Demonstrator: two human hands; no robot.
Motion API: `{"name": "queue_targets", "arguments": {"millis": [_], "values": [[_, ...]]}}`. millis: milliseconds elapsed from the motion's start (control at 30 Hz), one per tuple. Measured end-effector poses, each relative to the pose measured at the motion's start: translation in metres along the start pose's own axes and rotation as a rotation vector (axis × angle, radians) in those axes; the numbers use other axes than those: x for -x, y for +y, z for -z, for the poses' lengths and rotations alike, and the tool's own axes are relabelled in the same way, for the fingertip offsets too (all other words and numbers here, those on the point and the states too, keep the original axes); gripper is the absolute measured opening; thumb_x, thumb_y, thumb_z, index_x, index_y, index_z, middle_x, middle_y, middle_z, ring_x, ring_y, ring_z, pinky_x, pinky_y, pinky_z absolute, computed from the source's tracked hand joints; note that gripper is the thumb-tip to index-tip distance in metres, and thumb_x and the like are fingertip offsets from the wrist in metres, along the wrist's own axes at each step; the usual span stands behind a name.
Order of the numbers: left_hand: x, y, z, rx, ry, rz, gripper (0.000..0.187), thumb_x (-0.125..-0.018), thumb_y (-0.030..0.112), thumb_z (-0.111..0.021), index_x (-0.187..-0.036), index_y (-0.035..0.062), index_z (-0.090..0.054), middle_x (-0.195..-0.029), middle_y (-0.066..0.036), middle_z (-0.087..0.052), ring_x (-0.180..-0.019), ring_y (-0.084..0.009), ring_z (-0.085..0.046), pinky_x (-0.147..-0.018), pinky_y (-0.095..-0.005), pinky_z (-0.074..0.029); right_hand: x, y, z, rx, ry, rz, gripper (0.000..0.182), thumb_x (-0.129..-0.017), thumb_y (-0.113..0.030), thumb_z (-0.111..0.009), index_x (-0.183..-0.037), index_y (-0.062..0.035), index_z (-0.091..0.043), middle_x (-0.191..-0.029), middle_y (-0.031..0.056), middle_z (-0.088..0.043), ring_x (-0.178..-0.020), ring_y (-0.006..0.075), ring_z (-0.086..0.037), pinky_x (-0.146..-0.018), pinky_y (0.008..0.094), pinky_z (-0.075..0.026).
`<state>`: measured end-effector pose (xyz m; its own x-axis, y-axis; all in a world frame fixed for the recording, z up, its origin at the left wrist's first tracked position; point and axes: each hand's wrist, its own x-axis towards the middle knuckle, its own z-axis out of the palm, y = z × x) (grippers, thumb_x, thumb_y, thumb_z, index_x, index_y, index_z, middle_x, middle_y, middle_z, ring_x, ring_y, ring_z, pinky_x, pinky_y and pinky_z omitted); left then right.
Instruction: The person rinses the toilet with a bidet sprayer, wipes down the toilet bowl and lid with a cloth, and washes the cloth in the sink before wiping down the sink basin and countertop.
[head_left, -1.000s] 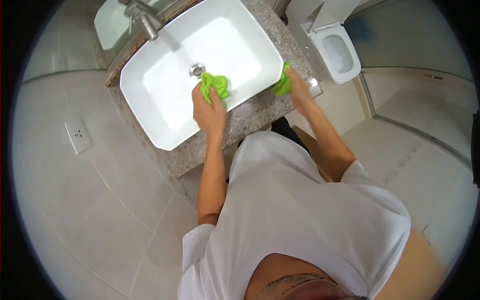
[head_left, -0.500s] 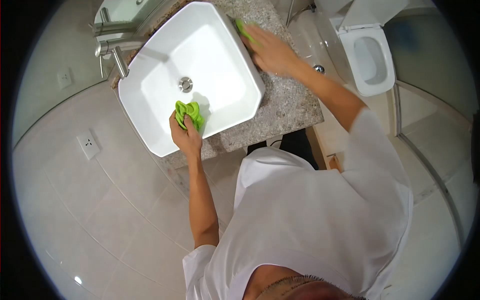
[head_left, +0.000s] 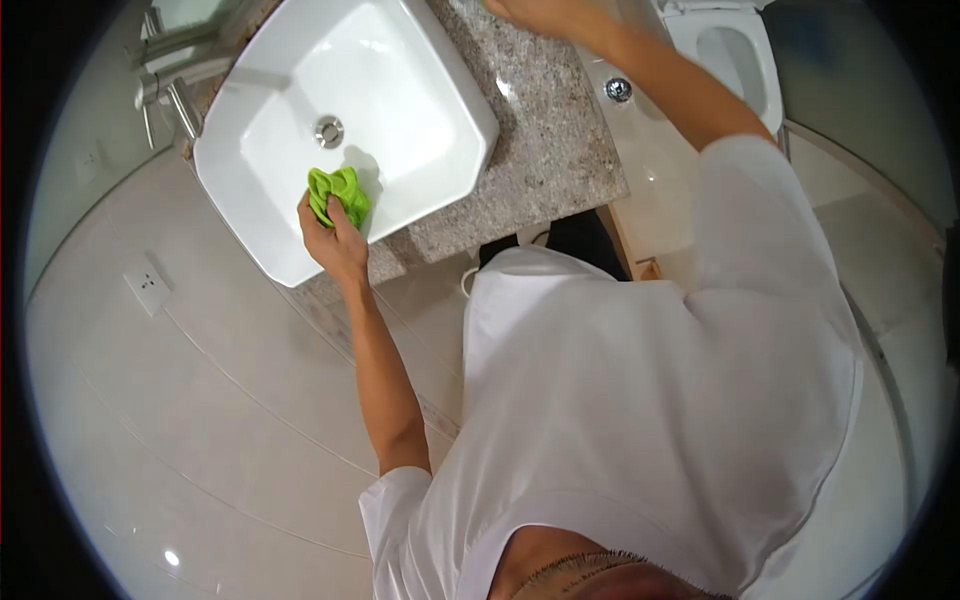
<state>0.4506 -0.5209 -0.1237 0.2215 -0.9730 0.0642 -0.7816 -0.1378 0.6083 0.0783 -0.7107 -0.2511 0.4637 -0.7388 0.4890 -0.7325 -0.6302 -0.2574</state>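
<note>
My left hand (head_left: 337, 243) is closed around a crumpled bright green cloth (head_left: 342, 192), held over the near side of the white sink basin (head_left: 420, 75). Only part of my right hand (head_left: 545, 14) shows at the top edge of the view, above the speckled stone countertop (head_left: 560, 150) to the right of the basin. A sliver of green cloth shows at its fingers, most of it cut off by the frame. A round metal drain (head_left: 329, 131) sits in the basin's floor.
A metal faucet (head_left: 183, 108) stands left of the basin, with a mirror behind it. On the left wall is a power socket (head_left: 147, 284). To the right stands a white toilet (head_left: 765, 70), with a round chrome fitting (head_left: 618, 90) nearer the counter.
My right hand has moved up and away along the countertop, partly out of view. The whole scene has shifted left and up. My left hand still grips its cloth over the basin.
</note>
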Motion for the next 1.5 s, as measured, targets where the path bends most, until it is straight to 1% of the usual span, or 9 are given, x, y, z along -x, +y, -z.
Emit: {"name": "queue_targets", "arguments": {"millis": [267,433,667,900,1033,1200,1267,1367,1500], "values": [[0.003,0.001,-0.005,0.037,0.094,-0.002,0.032,-0.100,0.015,-0.059,-0.126,-0.0028,-0.062,-0.114,-0.016,-0.069,-0.100,-0.0266,-0.067,-0.091,-0.0356,-0.051,0.179,-0.189,0.084,-0.268,-0.418,0.007,0.054,-0.092,-0.011,-0.061,-0.145,-0.0105,-0.055,-0.152,0.0079,-0.053,-0.142,0.0222,-0.047,-0.121,0.0419,-0.034],[0.005,-0.004,-0.001,0.217,0.050,0.028,0.031,-0.103,0.015,-0.056,-0.128,-0.0027,-0.059,-0.113,-0.014,-0.067,-0.101,-0.0209,-0.064,-0.090,-0.0329,-0.051,0.163,-0.165,0.080,0.092,-0.075,-0.535,0.058,-0.086,-0.014,-0.064,-0.143,-0.0082,-0.055,-0.146,0.0166,-0.053,-0.134,0.0362,-0.051,-0.111,0.0458,-0.045],[0.031,0.009,0.039,0.532,0.175,0.118,0.033,-0.103,0.012,-0.056,-0.132,-0.0042,-0.052,-0.119,-0.012,-0.060,-0.106,-0.0187,-0.059,-0.093,-0.0328,-0.049,0.142,-0.352,-0.008,0.007,-0.211,-0.247,0.061,-0.082,-0.015,-0.064,-0.140,-0.0004,-0.055,-0.136,0.0199,-0.055,-0.123,0.0374,-0.053,-0.100,0.0427,-0.053],[0.092,-0.036,0.093,0.534,0.160,0.042,0.045,-0.095,0.009,-0.066,-0.135,-0.0051,-0.051,-0.125,-0.016,-0.058,-0.112,-0.0248,-0.059,-0.098,-0.0344,-0.048,0.056,-0.418,-0.004,-0.459,-0.216,-0.310,0.048,-0.099,-0.033,-0.058,-0.136,-0.0025,-0.059,-0.133,0.0179,-0.056,-0.124,0.0353,-0.053,-0.097,0.0450,-0.053],[0.100,-0.039,0.104,0.597,-0.205,-0.124,0.052,-0.088,0.010,-0.071,-0.136,-0.0010,-0.054,-0.123,-0.016,-0.060,-0.116,-0.0305,-0.059,-0.101,-0.0381,-0.047,0.011,-0.434,0.056,-1.963,0.046,-1.298,0.044,-0.109,-0.040,-0.045,-0.130,-0.0044,-0.059,-0.127,0.0132,-0.062,-0.117,0.0230,-0.061,-0.095,0.0415,-0.054],[0.120,-0.089,0.053,0.686,0.320,-0.238,0.056,-0.087,0.019,-0.073,-0.138,0.0044,-0.056,-0.131,-0.012,-0.060,-0.128,-0.0284,-0.054,-0.109,-0.0420,-0.041,-0.034,-0.430,0.071,-1.255,0.401,-1.193,0.033,-0.108,-0.028,-0.053,-0.126,-0.0012,-0.059,-0.118,0.0106,-0.067,-0.102,0.0181,-0.066,-0.090,0.0355,-0.055],[0.110,-0.107,0.035,0.265,-0.382,-0.544,0.056,-0.092,0.025,-0.069,-0.143,0.0055,-0.054,-0.148,-0.013,-0.053,-0.136,-0.0261,-0.048,-0.111,-0.0443,-0.040,-0.038,-0.406,0.072,-0.933,0.459,-1.011,0.033,-0.107,-0.025,-0.056,-0.126,0.0020,-0.059,-0.113,0.0108,-0.068,-0.098,0.0168,-0.066,-0.087,0.0342,-0.054],[0.120,-0.150,0.000,-0.115,-0.186,-0.587,0.057,-0.095,0.028,-0.064,-0.146,0.0060,-0.052,-0.158,-0.015,-0.043,-0.144,-0.0266,-0.042,-0.116,-0.0455,-0.036,-0.045,-0.371,0.075,-0.584,0.345,-0.840,0.036,-0.106,-0.026,-0.057,-0.125,0.0049,-0.059,-0.107,0.0121,-0.070,-0.094,0.0175,-0.066,-0.084,0.0345,-0.054],[0.124,-0.211,0.065,-0.122,-0.025,-0.128,0.050,-0.100,0.025,-0.054,-0.146,0.0046,-0.054,-0.160,-0.018,-0.040,-0.151,-0.0363,-0.033,-0.123,-0.0482,-0.025,-0.030,-0.345,0.048,-0.285,0.192,-0.797,0.041,-0.104,-0.031,-0.060,-0.118,0.0079,-0.062,-0.103,0.0170,-0.071,-0.090,0.0212,-0.067,-0.082,0.0368,-0.054]]}}
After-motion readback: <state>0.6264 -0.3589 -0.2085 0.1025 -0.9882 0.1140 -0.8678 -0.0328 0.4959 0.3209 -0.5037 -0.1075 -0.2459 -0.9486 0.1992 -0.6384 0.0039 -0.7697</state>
